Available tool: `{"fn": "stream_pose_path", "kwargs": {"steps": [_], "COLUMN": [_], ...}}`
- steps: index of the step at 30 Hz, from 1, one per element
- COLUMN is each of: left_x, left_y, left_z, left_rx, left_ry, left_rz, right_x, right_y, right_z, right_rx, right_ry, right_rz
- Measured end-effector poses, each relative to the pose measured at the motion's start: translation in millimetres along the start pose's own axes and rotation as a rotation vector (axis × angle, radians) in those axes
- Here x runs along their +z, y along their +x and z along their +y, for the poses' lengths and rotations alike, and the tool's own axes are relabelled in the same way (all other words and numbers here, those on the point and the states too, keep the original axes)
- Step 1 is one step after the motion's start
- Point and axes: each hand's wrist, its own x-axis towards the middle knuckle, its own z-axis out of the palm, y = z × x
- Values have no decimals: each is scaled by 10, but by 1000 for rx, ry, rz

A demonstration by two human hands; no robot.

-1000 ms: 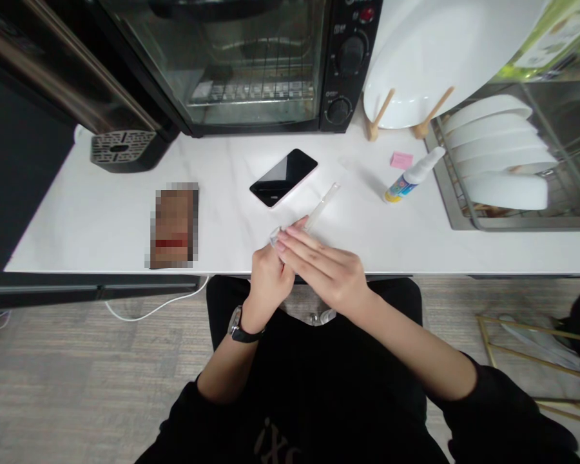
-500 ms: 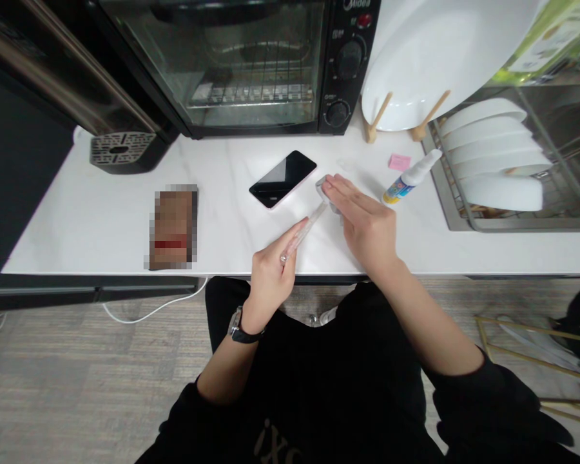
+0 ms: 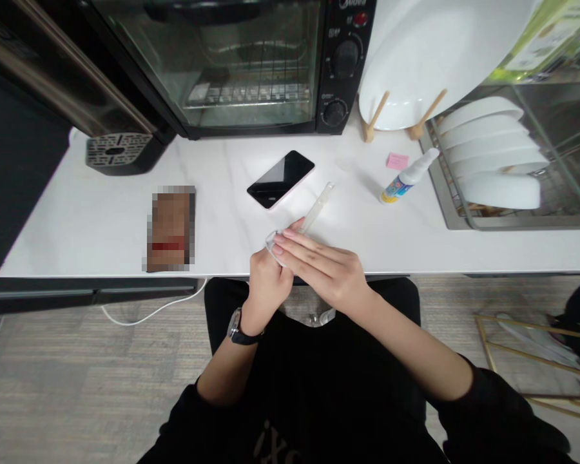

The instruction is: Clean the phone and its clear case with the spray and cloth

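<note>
A clear, narrow phone case (image 3: 318, 205), seen nearly edge-on, is gripped by my left hand (image 3: 267, 277) at its lower end, above the counter's front edge. My right hand (image 3: 326, 267) presses a small white cloth (image 3: 272, 241) against the near end of the case, beside the left thumb and fingers. The cloth is mostly covered by my right fingers. Just beyond my hands lies a black-screened phone (image 3: 281, 180). To the right stands a white spray bottle (image 3: 408, 178) with a blue and yellow label, near a pink slip (image 3: 397, 160).
A blurred-out flat item (image 3: 170, 229) lies on the left of the white counter (image 3: 222, 238). Behind are a black toaster oven (image 3: 336, 71) and a machine with a drip tray (image 3: 118, 153). At the right are a large white plate (image 3: 435, 58) and a rack of white bowls (image 3: 497, 190).
My right hand has moved left and toward me with the cloth, from the far end of the clear case to its near end. My left hand has stayed nearly in place.
</note>
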Motion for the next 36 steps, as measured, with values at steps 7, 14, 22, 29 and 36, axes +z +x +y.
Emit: {"fn": "stream_pose_path", "kwargs": {"steps": [7,14,22,29,36], "left_x": [25,9,16,31,9], "left_y": [35,44,38,26,30], "left_z": [74,75,62,16,58], "left_rx": [-40,-31,-50,2,-24], "left_ry": [-99,-162,-30,39,-108], "left_rz": [34,19,50,58,26], "right_x": [-83,-125,22,54,-99], "right_y": [-38,-13,-16,1,3], "right_z": [574,810,247,27,682], "right_rx": [127,208,107,67,159], "right_ry": [-10,-73,25,95,-34], "right_rz": [91,136,88,28,112]}}
